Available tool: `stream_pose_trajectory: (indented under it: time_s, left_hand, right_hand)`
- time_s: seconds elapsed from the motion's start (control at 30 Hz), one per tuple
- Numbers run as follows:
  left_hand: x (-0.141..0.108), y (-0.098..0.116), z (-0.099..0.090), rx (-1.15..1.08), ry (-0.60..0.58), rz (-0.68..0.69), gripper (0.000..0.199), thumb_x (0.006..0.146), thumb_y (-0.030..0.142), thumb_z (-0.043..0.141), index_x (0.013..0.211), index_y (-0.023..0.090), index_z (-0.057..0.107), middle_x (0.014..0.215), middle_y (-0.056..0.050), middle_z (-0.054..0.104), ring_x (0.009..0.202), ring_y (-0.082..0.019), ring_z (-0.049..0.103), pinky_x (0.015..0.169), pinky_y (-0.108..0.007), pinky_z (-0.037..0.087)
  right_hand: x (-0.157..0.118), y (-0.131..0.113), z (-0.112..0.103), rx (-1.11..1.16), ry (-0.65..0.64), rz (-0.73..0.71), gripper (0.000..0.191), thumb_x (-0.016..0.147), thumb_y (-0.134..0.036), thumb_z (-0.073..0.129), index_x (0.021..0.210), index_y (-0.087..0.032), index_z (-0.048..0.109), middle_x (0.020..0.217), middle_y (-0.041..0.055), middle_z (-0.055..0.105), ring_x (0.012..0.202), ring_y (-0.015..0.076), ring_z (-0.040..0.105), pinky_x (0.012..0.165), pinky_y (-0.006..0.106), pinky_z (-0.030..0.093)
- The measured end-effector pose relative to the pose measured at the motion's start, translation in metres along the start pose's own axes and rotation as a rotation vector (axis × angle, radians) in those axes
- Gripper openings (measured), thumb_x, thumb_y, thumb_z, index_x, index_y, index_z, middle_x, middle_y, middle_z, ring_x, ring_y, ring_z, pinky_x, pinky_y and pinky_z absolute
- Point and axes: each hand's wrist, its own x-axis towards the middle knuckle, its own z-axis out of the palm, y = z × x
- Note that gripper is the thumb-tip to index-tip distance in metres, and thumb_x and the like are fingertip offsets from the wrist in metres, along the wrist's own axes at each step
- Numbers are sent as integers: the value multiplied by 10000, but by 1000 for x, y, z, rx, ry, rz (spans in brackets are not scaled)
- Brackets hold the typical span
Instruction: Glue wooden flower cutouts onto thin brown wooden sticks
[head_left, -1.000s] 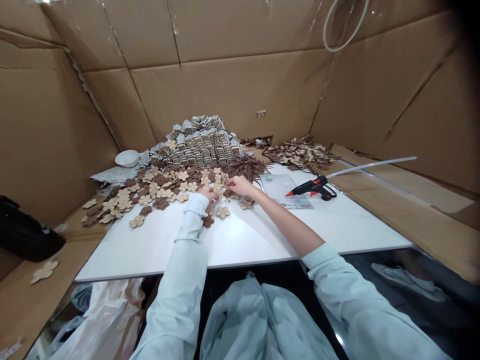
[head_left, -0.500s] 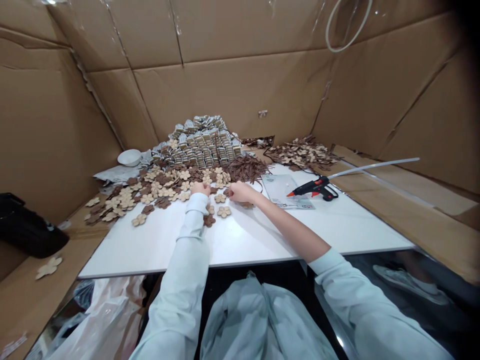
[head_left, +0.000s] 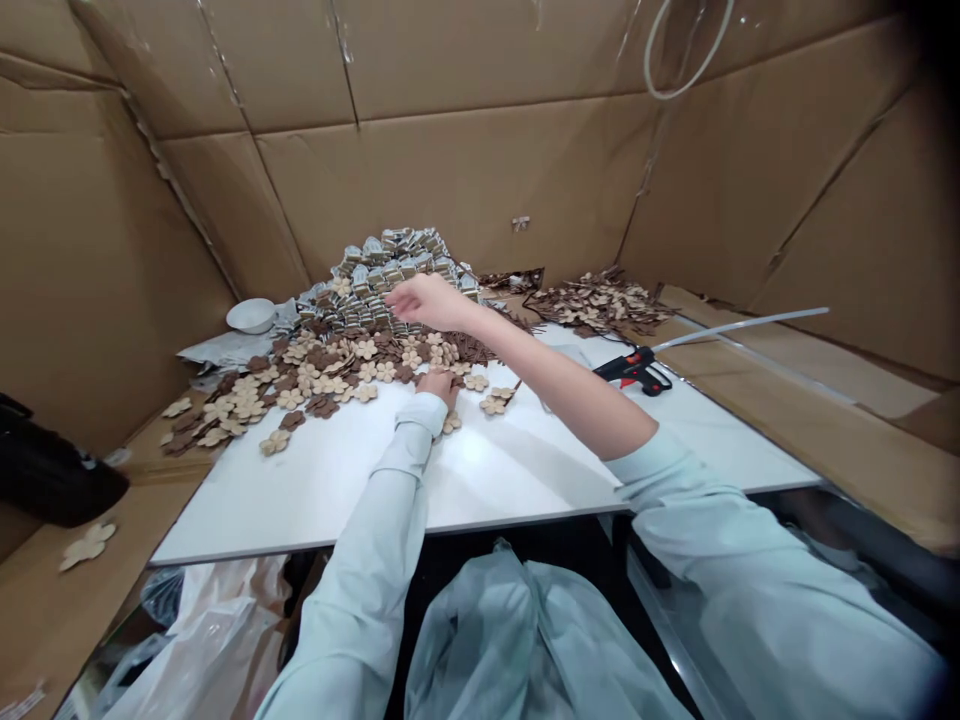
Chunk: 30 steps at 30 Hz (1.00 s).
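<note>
My right hand point(head_left: 429, 302) is raised in front of the stack of small foil-wrapped packets point(head_left: 375, 285). Its fingers point left, loosely bent and apart, and nothing shows in them. Lower down, my left hand point(head_left: 437, 384) is at the white tabletop, by the near edge of a heap of beige and brown flower-shaped pieces point(head_left: 322, 380). Its fingertips are hidden, so its grip does not show. Single beige flowers lie close by: one flower point(head_left: 475, 382) just right of the left hand, another flower point(head_left: 495, 403) with a brown strip, and one point(head_left: 451, 423) below.
A black glue gun point(head_left: 636, 370) with a long clear glue stick point(head_left: 742, 327) lies at the right. More brown and beige pieces point(head_left: 600, 300) are piled at the back right. A white bowl point(head_left: 251, 316) stands at the back left. Cardboard walls point(head_left: 480, 170) enclose the table.
My right hand has lifted off the tabletop and moved up and left, across to the foil packets. My left hand has shifted right along the flowers.
</note>
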Motion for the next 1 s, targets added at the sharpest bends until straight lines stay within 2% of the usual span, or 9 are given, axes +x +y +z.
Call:
stream_pose_trajectory:
  time_s: [0.13, 0.23, 0.3, 0.47, 0.6, 0.77, 0.9, 0.97, 1.0]
  left_hand:
    - [0, -2, -3, 9, 50, -101, 329, 786, 252, 375, 1012, 160, 596, 1019, -121, 592, 940, -221, 542, 828, -312, 394]
    - [-1, -4, -6, -34, 104, -184, 338, 797, 256, 352, 1012, 174, 599, 992, -101, 613, 930, -208, 553, 822, -289, 397]
    - [-2, -6, -7, -91, 129, -242, 334, 794, 267, 361, 995, 176, 612, 984, -87, 621, 930, -198, 556, 823, -267, 398]
    - [-1, -6, -3, -169, 87, -257, 324, 739, 266, 464, 1004, 153, 611, 941, -79, 637, 936, -188, 554, 863, -246, 383]
    - [-2, -2, -6, -95, 99, -173, 313, 725, 251, 484, 998, 175, 616, 1031, -77, 604, 999, -205, 517, 889, -276, 368]
    - [-9, -5, -39, -143, -57, -86, 287, 671, 244, 565, 946, 197, 632, 931, -31, 637, 879, -167, 563, 829, -236, 407]
    - [-28, -26, -63, -154, -166, -271, 269, 538, 317, 684, 748, 159, 626, 815, -50, 644, 773, -179, 586, 718, -253, 459]
    - [-42, -36, -62, -140, -336, -410, 341, 452, 367, 727, 665, 139, 588, 745, -80, 640, 684, -204, 597, 624, -293, 480]
    - [-49, -39, -58, -154, -353, -446, 360, 438, 370, 733, 648, 128, 568, 723, -90, 636, 630, -210, 598, 579, -312, 482]
  right_hand:
    - [-41, 48, -5, -261, -213, 150, 272, 656, -107, 553, 912, -114, 646, 804, 33, 662, 777, 142, 596, 777, 238, 422]
    - [-67, 79, 5, -369, -403, 295, 287, 617, -138, 593, 896, -144, 661, 833, 36, 669, 770, 159, 598, 699, 199, 430]
    - [-81, 92, 16, -389, -440, 356, 364, 596, -210, 631, 955, -154, 642, 910, 48, 658, 799, 171, 595, 680, 194, 430]
    - [-102, 106, 42, -352, -312, 353, 409, 637, -290, 609, 1027, -167, 601, 998, 45, 631, 894, 175, 574, 755, 203, 405]
    - [-108, 107, 45, -334, -257, 351, 347, 683, -300, 574, 1001, -165, 615, 994, 52, 633, 918, 176, 566, 784, 207, 390]
    - [-124, 107, 30, -246, -225, 411, 407, 674, -342, 583, 1039, -162, 593, 1001, 58, 629, 872, 168, 579, 739, 202, 406]
    - [-141, 109, 25, -252, -225, 424, 342, 678, -343, 580, 957, -152, 628, 946, 68, 644, 837, 178, 584, 727, 219, 406]
    - [-145, 109, 24, -273, -194, 447, 308, 710, -321, 550, 951, -147, 630, 939, 76, 645, 844, 179, 584, 738, 223, 401]
    - [-145, 109, 23, -284, -172, 464, 305, 723, -310, 537, 965, -146, 624, 948, 80, 642, 862, 181, 580, 747, 224, 397]
